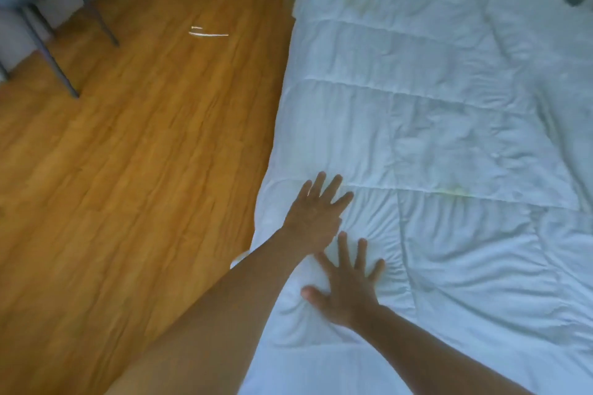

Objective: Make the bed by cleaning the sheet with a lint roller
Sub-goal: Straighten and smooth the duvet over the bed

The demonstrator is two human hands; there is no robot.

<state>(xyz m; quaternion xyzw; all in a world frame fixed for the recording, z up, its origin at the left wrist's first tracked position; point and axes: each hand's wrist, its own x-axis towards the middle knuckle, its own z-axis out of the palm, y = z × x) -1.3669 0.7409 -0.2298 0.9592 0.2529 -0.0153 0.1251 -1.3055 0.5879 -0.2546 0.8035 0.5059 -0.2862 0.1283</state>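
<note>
A white quilted comforter (433, 125) covers the bed, wrinkled near its lower left part and marked with a few faint yellowish stains. My left hand (316, 210) lies flat on the cover near the bed's left edge, fingers spread and straight. My right hand (345, 285) presses flat on the cover just below and right of it, fingers spread wide. The two hands are close together but apart. No lint roller is in view.
A wooden floor (128, 170) runs along the bed's left side. A grey chair (41, 9) with thin legs stands at the top left with white cloth on it. A white scrap (208, 33) lies on the floor.
</note>
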